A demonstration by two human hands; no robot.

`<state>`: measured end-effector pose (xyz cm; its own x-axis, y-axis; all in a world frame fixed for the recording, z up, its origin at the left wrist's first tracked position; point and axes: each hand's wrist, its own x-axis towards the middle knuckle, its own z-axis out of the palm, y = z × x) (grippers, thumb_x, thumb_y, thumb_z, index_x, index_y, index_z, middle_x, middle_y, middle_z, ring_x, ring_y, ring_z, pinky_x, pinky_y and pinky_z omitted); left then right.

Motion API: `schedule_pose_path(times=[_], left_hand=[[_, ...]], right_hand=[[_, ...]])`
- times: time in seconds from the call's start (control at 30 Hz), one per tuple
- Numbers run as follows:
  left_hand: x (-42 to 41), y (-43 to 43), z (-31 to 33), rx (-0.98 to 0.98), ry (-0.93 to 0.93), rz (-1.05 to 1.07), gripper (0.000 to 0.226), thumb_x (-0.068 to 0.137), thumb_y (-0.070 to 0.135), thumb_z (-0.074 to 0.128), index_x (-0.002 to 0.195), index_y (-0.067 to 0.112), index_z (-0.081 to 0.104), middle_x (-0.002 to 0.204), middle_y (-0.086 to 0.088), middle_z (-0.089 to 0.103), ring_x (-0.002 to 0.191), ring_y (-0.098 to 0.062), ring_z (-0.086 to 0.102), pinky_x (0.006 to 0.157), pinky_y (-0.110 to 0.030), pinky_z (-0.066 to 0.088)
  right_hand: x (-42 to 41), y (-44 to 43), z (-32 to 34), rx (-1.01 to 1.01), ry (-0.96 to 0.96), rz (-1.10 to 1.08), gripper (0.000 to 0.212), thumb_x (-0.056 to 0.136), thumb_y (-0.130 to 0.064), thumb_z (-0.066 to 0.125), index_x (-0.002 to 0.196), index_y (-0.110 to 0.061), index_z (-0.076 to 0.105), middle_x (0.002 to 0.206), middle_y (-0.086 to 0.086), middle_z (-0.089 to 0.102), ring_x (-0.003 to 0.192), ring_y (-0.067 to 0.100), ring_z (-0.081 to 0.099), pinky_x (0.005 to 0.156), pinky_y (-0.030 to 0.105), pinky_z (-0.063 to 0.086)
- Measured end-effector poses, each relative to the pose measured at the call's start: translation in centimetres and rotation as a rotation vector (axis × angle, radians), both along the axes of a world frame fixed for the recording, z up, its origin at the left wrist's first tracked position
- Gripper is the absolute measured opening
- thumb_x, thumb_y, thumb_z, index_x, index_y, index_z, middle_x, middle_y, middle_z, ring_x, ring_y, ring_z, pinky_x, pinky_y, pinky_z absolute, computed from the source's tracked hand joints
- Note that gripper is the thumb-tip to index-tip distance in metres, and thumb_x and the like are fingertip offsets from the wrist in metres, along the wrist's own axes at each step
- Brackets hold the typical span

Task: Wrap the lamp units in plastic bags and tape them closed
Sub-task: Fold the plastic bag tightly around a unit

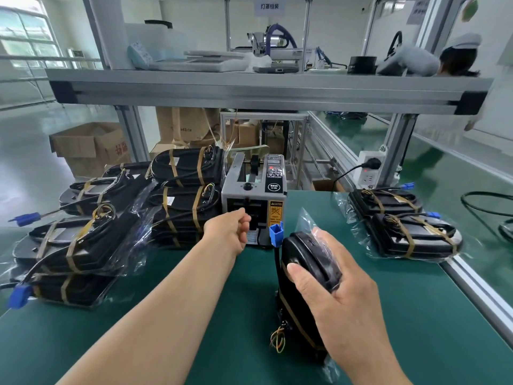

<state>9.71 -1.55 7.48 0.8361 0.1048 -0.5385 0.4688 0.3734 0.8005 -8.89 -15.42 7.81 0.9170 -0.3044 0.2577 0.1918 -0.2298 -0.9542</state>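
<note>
In the head view, a bagged lamp unit (pixel 308 257) is held on edge on the green mat (pixel 194 301), just in front of the tape dispenser (pixel 255 195). It is gripped by the right hand (pixel 341 282), thumb and fingers curled round its upper end. The left hand (pixel 231 226) is held at the dispenser's outlet with fingers curled; whether tape is pinched cannot be told. Wrapped units are stacked in a left stack (pixel 83 245) and a right stack (pixel 405 226) beside the dispenser.

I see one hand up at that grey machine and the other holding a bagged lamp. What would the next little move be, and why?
Probably the left hand pulls a strip of tape from the front slot of the tape machine. Its fingers sit right at that slot, while the right hand grips a lamp unit whose plastic bag looks loose at the top.
</note>
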Motion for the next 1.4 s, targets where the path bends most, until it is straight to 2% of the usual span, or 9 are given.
schedule_pose_path(times=[0.23,0.37,0.53,0.67,0.73,0.9,1.0,1.13,1.4], left_hand=[[0.5,-1.2,0.1,-0.084,0.007,0.165,0.007,0.090,0.013,0.069,0.095,0.010,0.065,0.044,0.003,0.058,0.031,-0.003,0.049,0.034,-0.011,0.035],[-0.6,-1.6,0.5,-0.081,-0.069,0.257,0.014,0.085,0.008,0.068,0.075,0.012,0.059,0.039,0.005,0.053,0.033,-0.004,0.044,0.036,-0.014,0.033],[-6.5,0.6,2.2,-0.016,-0.410,0.004,0.020,0.088,0.011,0.068,0.069,0.017,0.064,0.056,0.005,0.053,0.045,-0.005,0.046,0.043,-0.016,0.040],[-12.3,2.0,5.3,0.089,-0.685,-0.339,0.016,0.071,0.031,0.074,0.063,0.020,0.066,0.063,0.001,0.052,0.057,-0.011,0.043,0.055,-0.019,0.040],[-13.8,1.5,6.4,0.242,-0.719,-0.454,0.020,0.067,0.039,0.076,0.063,0.020,0.068,0.061,0.003,0.050,0.058,-0.010,0.041,0.056,-0.017,0.038],[-13.7,0.1,6.8,0.436,-0.725,-0.481,0.014,0.078,0.017,0.077,0.065,0.016,0.072,0.053,0.010,0.059,0.049,0.003,0.048,0.052,-0.008,0.039],[-13.3,-0.3,6.6,0.464,-0.697,-0.480,0.010,0.077,0.020,0.078,0.069,0.014,0.074,0.066,-0.003,0.070,0.061,-0.004,0.059,0.065,-0.018,0.047],[-13.4,-0.6,6.4,0.453,-0.685,-0.470,0.013,0.077,0.017,0.077,0.064,0.015,0.074,0.052,0.009,0.061,0.043,0.003,0.048,0.048,-0.008,0.038],[-13.6,-1.2,6.5,0.447,-0.685,-0.456,0.022,0.078,0.012,0.075,0.057,0.019,0.071,0.049,0.011,0.059,0.042,0.004,0.050,0.044,-0.008,0.039]], right_hand=[[0.0,0.1,-0.1,-0.031,-0.002,0.003,0.058,0.079,-0.026,0.083,0.131,-0.038,0.061,0.110,-0.031,0.068,0.103,-0.006,0.066,0.097,0.038,0.056],[0.0,-0.3,0.1,-0.025,-0.009,0.022,0.054,0.078,-0.025,0.082,0.124,-0.043,0.062,0.106,-0.034,0.069,0.100,-0.009,0.067,0.094,0.029,0.056],[0.0,-1.1,0.4,-0.015,0.026,0.085,0.057,0.076,-0.022,0.084,0.127,-0.036,0.062,0.101,-0.029,0.072,0.095,-0.009,0.068,0.088,0.016,0.055],[0.2,-1.4,0.3,-0.093,0.016,0.113,0.044,0.074,-0.017,0.085,0.107,-0.042,0.068,0.094,-0.026,0.074,0.088,-0.007,0.069,0.075,0.004,0.046],[0.2,-1.3,0.4,-0.117,0.009,0.135,0.047,0.075,-0.016,0.085,0.103,-0.050,0.067,0.093,-0.022,0.075,0.086,-0.003,0.070,0.074,0.007,0.049],[0.1,-0.9,0.6,-0.102,-0.016,0.144,0.047,0.067,-0.035,0.080,0.104,-0.059,0.062,0.092,-0.019,0.075,0.083,0.001,0.071,0.073,0.011,0.053],[0.1,-0.8,0.6,-0.128,-0.036,0.150,0.046,0.067,-0.036,0.075,0.104,-0.059,0.062,0.093,-0.020,0.074,0.084,0.000,0.070,0.073,0.012,0.052],[0.1,-0.7,0.5,-0.162,-0.061,0.157,0.041,0.070,-0.037,0.074,0.106,-0.054,0.063,0.093,-0.015,0.074,0.085,0.006,0.070,0.076,0.024,0.057],[0.2,-0.5,0.2,-0.144,-0.058,0.129,0.044,0.067,-0.047,0.071,0.107,-0.035,0.059,0.091,-0.005,0.072,0.082,0.017,0.068,0.077,0.041,0.058]])
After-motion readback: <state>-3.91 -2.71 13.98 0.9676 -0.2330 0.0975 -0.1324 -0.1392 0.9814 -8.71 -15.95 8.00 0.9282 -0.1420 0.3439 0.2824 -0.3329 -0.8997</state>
